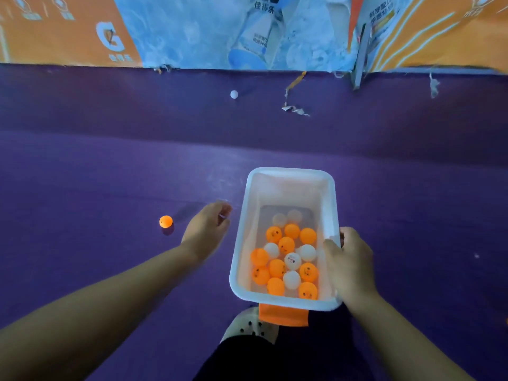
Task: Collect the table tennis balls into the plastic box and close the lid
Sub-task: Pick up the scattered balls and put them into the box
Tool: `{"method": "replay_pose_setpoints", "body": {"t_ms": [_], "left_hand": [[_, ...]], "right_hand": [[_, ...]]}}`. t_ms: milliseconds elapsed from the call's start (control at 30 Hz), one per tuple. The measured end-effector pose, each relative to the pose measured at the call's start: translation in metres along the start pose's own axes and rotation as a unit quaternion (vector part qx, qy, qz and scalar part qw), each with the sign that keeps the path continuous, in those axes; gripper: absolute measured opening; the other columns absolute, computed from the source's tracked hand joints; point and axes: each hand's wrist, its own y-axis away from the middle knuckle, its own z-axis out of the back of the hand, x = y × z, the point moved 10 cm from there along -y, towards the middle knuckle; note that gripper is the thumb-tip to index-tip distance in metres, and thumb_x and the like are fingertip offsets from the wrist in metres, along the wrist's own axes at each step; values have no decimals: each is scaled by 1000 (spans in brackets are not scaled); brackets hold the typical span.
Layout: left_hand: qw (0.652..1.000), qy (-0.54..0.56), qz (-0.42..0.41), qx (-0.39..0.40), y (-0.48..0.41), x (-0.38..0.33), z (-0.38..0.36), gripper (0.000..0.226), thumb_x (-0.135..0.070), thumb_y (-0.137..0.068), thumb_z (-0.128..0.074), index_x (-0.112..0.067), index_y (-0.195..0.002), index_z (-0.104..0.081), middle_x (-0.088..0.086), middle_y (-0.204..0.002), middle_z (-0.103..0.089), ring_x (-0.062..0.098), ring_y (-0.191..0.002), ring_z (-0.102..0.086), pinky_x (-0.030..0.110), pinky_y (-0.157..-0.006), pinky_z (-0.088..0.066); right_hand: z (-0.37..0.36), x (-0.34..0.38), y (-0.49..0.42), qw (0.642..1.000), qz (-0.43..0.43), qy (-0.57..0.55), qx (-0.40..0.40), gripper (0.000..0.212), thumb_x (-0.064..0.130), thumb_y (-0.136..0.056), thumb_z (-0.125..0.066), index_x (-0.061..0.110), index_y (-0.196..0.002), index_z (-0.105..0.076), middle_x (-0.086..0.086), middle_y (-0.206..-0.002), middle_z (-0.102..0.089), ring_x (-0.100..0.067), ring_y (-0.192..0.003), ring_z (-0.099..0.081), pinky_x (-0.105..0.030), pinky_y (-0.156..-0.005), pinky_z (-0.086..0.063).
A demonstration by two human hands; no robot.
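A translucent white plastic box (291, 174) without its lid hangs above the purple floor, with my right hand (350, 266) gripping its right rim. Several orange and white table tennis balls (286, 259) lie inside. My left hand (207, 229) hovers just left of the box, fingers curled; whether it holds anything is hidden. An orange ball (166, 221) rests on the floor left of that hand. A white ball (234, 94) lies far ahead near the wall banners. An orange flap (283, 314) shows under the box's near end.
Orange and blue printed banners (192, 31) close off the far side of the purple floor (82, 174). Torn paper scraps (294, 110) lie near their base. A white perforated shoe (248, 324) sits below the box.
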Motion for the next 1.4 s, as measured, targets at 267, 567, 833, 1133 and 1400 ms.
{"method": "replay_pose_setpoints", "body": {"t_ms": [267,567,833,1133,1400], "left_hand": [[984,-157,86,22,-89,126,-15,29,-7,-89,-47,-12,-110,-67,9,-111,-62,30,-108,-51,39,-84,-41],[947,-252,200,20,-118,237,-17,31,-12,-92,-47,-16,-120,-58,11,-137,-42,31,-127,-34,40,-100,-33],[983,-137,120,22,-150,177,-52,16,-3,-83,-49,1,-91,-61,20,-104,-58,38,-101,-50,43,-77,-41],[977,-116,-44,172,-197,34,-162,67,-32,-88,-59,-26,-145,-23,5,-134,-35,30,-94,-61,35,-63,-44],[949,-171,-100,246,-213,-1,-224,49,-26,-91,-54,-27,-137,-38,6,-135,-36,32,-98,-59,35,-67,-44]], "right_hand": [[-68,19,-60,997,-18,51,54,5,21,-91,-51,18,-94,-55,2,-82,-59,-11,-70,-56,-27,-51,-41],[-99,29,-97,996,-11,67,51,8,16,-92,-52,18,-99,-55,3,-83,-61,-10,-70,-58,-23,-49,-39],[-72,9,-95,998,-42,40,-31,5,16,-93,-52,18,-95,-55,5,-82,-59,-8,-71,-54,-25,-53,-39],[-29,-39,-92,985,-129,16,-112,9,17,-92,-52,19,-101,-53,9,-84,-56,-4,-73,-53,-22,-52,-38],[7,-76,-89,966,-193,-10,-170,9,17,-92,-52,19,-101,-54,8,-83,-58,-5,-72,-56,-22,-50,-39]]}}
